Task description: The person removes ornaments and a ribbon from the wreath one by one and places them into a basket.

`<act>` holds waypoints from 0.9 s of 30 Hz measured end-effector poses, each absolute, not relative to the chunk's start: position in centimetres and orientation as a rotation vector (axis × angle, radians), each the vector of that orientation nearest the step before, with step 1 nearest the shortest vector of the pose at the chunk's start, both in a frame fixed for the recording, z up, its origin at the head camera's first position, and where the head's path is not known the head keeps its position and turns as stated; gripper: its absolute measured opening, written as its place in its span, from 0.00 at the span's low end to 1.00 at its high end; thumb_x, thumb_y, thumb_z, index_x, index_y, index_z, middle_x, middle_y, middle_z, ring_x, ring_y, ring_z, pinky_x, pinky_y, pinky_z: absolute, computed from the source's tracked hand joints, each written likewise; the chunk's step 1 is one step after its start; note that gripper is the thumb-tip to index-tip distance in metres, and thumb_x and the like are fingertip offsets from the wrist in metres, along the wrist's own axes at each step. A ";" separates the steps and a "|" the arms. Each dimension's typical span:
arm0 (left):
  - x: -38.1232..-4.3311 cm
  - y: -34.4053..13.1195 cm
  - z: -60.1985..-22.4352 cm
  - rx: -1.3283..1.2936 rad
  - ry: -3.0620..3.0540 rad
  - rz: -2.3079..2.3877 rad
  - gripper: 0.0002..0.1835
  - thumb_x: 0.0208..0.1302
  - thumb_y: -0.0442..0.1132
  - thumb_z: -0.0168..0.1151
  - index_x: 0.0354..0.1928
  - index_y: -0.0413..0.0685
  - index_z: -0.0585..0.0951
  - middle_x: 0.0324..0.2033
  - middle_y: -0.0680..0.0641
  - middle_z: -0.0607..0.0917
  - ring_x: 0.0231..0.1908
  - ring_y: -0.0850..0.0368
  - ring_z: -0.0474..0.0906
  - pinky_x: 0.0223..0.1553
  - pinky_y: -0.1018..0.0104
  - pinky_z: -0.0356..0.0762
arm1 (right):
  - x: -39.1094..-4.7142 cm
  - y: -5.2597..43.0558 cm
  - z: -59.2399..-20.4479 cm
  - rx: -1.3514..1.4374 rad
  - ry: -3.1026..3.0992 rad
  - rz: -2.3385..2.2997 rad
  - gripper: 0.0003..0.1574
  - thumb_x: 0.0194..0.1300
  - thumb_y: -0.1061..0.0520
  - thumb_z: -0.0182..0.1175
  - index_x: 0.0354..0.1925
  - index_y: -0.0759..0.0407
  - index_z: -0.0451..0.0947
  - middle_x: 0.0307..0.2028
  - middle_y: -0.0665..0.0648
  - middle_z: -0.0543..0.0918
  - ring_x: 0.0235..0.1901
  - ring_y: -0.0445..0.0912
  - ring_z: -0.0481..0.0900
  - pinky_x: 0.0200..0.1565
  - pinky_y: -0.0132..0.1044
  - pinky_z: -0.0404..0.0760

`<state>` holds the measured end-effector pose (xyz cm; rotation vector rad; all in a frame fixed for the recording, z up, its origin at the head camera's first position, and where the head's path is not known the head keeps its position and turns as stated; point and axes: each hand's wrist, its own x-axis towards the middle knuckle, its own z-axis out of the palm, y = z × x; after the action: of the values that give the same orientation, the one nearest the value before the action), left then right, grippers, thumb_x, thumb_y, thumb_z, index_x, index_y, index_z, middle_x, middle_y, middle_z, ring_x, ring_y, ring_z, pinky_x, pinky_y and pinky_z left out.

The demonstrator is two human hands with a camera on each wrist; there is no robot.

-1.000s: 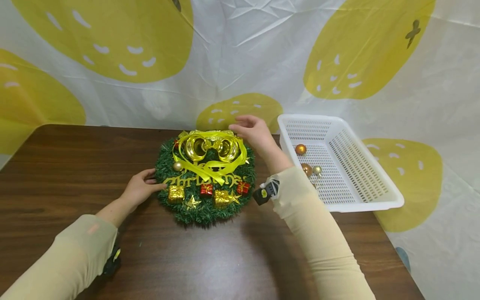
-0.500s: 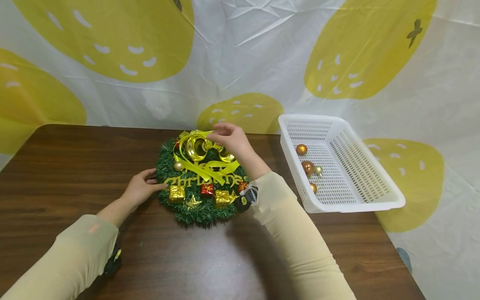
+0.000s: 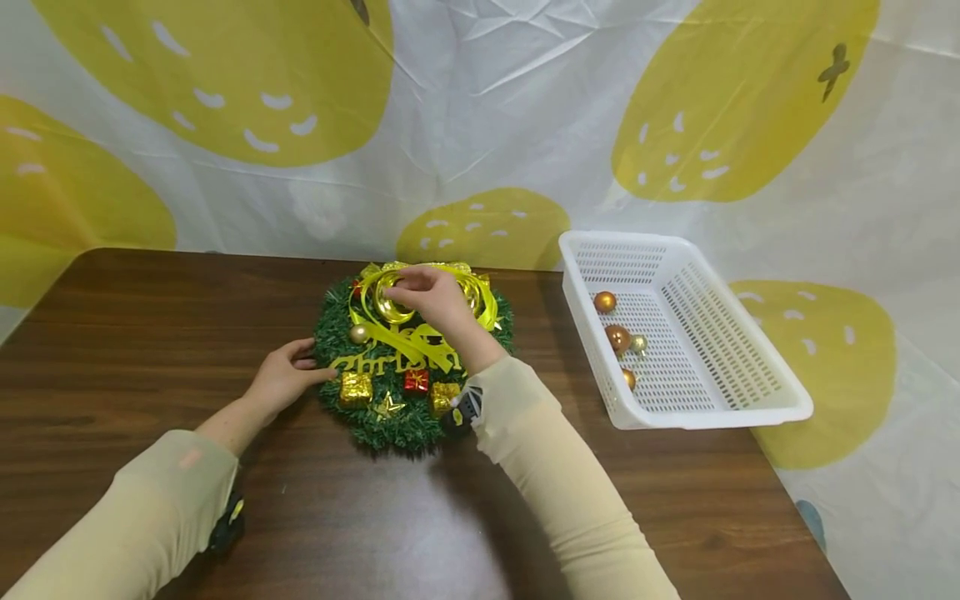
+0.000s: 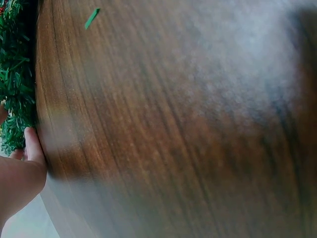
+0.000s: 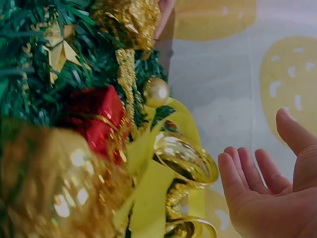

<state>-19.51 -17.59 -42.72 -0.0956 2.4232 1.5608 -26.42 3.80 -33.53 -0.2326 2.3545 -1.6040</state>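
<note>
A green tinsel Christmas wreath lies on the brown table, bearing gold "Christmas" lettering, small gift boxes, a gold star and a gold ball. At its top sit two gold bells with a yellow ribbon. My left hand holds the wreath's left edge, thumb over the front, other fingers along the side. Above the bells hovers my right hand, partly covering one of them. The right wrist view shows that hand with fingers apart, beside a bell, gripping nothing.
To the right stands a white plastic basket with several ornament balls inside. A fruit-print curtain hangs behind the table. A small green scrap lies on the tabletop.
My right hand has moved left and slightly down, from the wreath's upper right side to over the bells. The left hand stays at the wreath's left edge.
</note>
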 end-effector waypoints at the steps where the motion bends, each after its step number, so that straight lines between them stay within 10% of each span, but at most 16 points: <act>1: -19.5 -17.6 -42.7 -0.096 2.423 1.560 0.43 0.63 0.41 0.60 0.71 0.33 0.47 0.67 0.27 0.56 0.65 0.34 0.59 0.63 0.45 0.64 | -26.3 3.6 -33.7 -0.231 2.348 -1.603 0.30 0.62 0.53 0.62 0.60 0.59 0.71 0.53 0.60 0.79 0.54 0.52 0.76 0.60 0.49 0.71; 27: -19.4 -17.5 -42.7 -0.120 2.442 1.554 0.44 0.62 0.44 0.61 0.71 0.33 0.48 0.67 0.27 0.58 0.64 0.35 0.60 0.62 0.45 0.65 | -25.3 0.2 -37.2 -0.271 2.363 -1.473 0.30 0.59 0.52 0.65 0.58 0.57 0.73 0.50 0.57 0.80 0.51 0.50 0.77 0.51 0.43 0.78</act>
<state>-19.36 -17.52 -42.74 -0.1201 2.4415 1.5536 -25.31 0.17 -37.19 -0.2713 2.3626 -1.4733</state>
